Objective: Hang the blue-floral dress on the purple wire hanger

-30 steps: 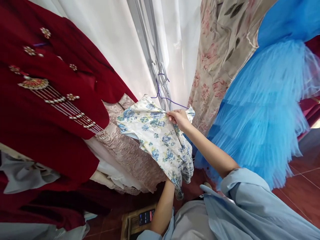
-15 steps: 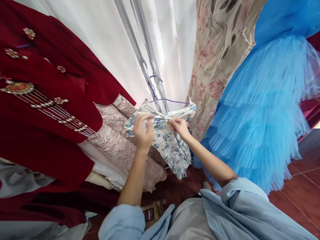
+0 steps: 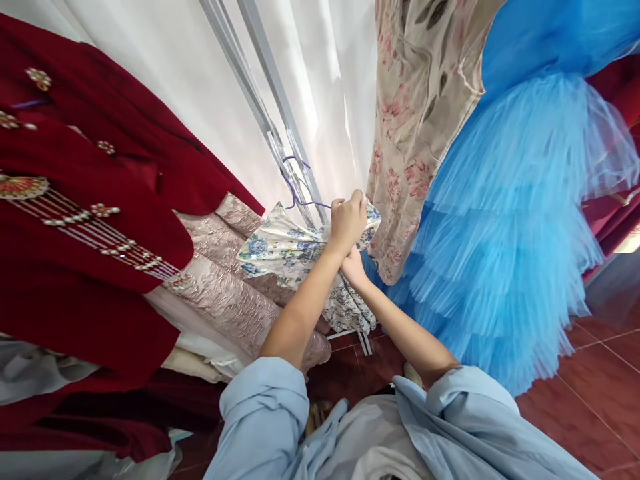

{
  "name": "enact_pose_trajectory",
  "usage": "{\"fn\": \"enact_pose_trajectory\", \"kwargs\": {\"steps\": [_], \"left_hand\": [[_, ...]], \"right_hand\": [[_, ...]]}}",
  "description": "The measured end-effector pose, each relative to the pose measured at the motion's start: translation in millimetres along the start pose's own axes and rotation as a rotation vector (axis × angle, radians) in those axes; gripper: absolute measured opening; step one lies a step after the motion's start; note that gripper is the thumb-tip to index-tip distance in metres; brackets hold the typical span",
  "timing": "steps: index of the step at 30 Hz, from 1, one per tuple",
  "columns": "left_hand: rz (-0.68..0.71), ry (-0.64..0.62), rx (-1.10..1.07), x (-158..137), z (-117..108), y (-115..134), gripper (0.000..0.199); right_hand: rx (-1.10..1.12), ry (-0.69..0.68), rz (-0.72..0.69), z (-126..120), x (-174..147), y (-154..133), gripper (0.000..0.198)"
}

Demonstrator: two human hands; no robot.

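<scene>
A small white dress with blue and yellow flowers [image 3: 287, 247] hangs from a purple wire hanger [image 3: 291, 190] in front of me. My left hand [image 3: 349, 220] is across at the dress's right shoulder, its fingers curled in on the cloth near the neckline. Just beneath it, my right hand [image 3: 354, 268] is closed on the gathered fabric at the front, and the left wrist covers most of its fingers. Below the hands the skirt [image 3: 350, 307] falls in folds.
Grey metal rack poles [image 3: 273, 87] rise before a white curtain [image 3: 330, 87]. To the left hang a dark red garment with beading [image 3: 125, 167] and a pink textured one [image 3: 225, 293]. A beige floral dress [image 3: 400, 147] and a blue tulle dress [image 3: 510, 200] hang right. The floor [image 3: 595, 380] has red tiles.
My left hand has moved from the dress's left side across to its right shoulder, passing over the right hand. My right hand stays low at the front, and the skirt has bunched up.
</scene>
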State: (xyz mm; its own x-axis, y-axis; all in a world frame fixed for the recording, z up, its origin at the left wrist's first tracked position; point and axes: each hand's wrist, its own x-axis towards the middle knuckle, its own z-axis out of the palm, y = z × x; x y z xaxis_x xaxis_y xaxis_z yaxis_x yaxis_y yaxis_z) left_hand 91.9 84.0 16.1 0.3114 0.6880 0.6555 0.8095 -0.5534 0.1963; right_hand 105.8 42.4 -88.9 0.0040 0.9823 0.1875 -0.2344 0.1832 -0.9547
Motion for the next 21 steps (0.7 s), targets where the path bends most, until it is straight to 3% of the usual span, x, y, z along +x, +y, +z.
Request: {"fn": "enact_pose_trajectory", "kwargs": {"steps": [3,6,9,11,13,17,21], "left_hand": [[-0.045,0.132,-0.085,7,-12,-16,0.012],[-0.001,0.324,-0.082,-2,-40,-41,0.012],[-0.014,0.555,0.002,-39,-70,-62,0.012],[-0.066,0.67,0.006,-78,-78,-72,0.013],[-0.11,0.635,-0.058,-122,-70,-78,0.014],[-0.223,0.261,-0.164,-191,-23,-82,0.008],[-0.389,0.219,-0.281,-218,15,-82,0.018]], "right_hand": [[0.04,0.044,-0.026,0,-7,-4,0.024],[0.082,0.029,-0.002,-2,-12,-8,0.026],[0.088,0.025,0.013,-3,-16,-12,0.029],[0.054,0.004,0.008,1,-18,-14,0.03],[0.004,-0.025,0.002,9,-22,-16,0.032],[-0.074,-0.077,-0.015,29,-34,-17,0.032],[-0.12,-0.116,0.041,38,-51,-10,0.035]]}}
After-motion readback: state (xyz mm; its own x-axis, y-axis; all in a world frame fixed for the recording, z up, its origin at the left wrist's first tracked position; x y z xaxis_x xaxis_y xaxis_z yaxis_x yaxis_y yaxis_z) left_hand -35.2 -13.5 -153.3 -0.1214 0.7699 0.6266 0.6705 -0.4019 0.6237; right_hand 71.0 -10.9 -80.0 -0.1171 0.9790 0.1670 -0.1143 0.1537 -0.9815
